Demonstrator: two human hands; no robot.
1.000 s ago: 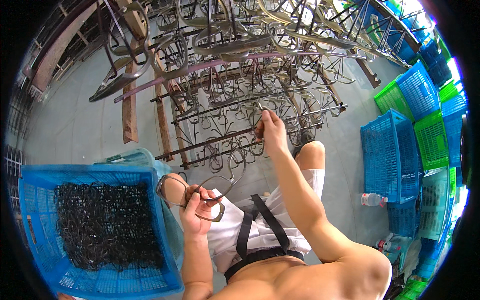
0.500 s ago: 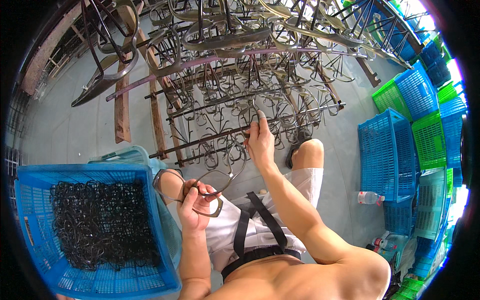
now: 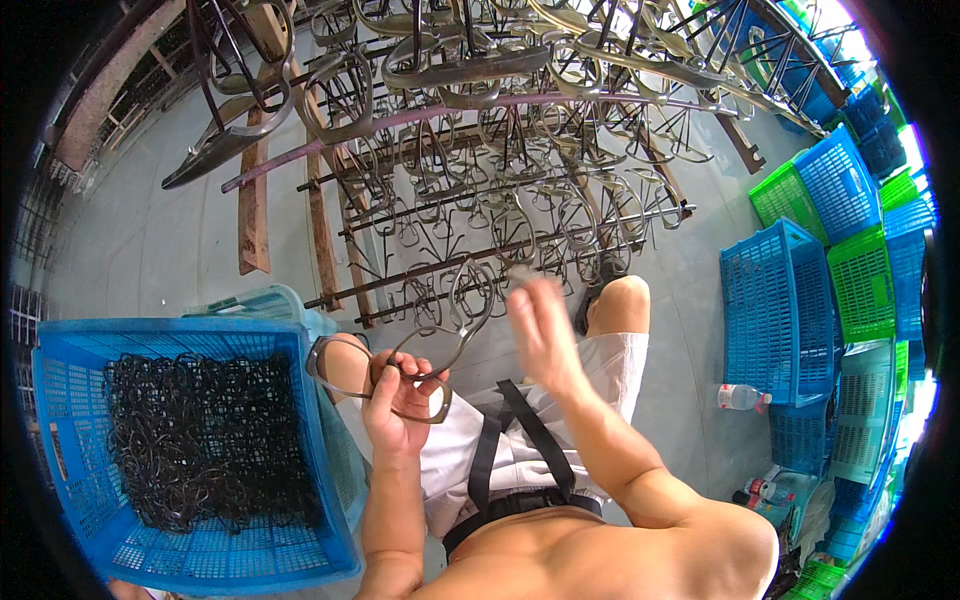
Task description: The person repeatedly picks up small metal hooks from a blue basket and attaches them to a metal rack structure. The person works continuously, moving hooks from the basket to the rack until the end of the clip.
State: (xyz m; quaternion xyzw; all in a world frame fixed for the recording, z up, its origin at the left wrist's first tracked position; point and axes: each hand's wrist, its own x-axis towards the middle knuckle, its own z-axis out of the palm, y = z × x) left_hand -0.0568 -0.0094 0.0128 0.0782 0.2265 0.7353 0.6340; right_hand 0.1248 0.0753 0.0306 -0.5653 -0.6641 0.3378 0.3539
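Person seated low, white shorts (image 3: 625, 370) and black straps (image 3: 487, 470) visible, working before a rack hung with curved metal pieces. Left hand (image 3: 395, 415): grasping several metal loops (image 3: 465, 331) between thumb and fingers, above the left thigh; one loop juts left over the knee, one reaches up toward the rack, one hangs below the fingers. Right hand (image 3: 545, 340): raised to the right of those loops, apart from the left hand; fingers point toward the rack but are blurred, so I cannot tell whether it holds anything. Ahead, dark rods (image 3: 400, 279) cross the rack in rows, lined with hanging pieces; a pinkish rod (image 3: 410, 120) crosses higher, larger pieces near it. Wooden posts (image 3: 253, 220) stand on the left. On the person's left, a blue basket (image 3: 180, 325) holds a tangled heap of black pieces (image 3: 205, 440); a pale green basket (image 3: 270, 302) shows behind. On the right, a clear bottle (image 3: 740, 397) beside stacked blue and green baskets (image 3: 765, 300).
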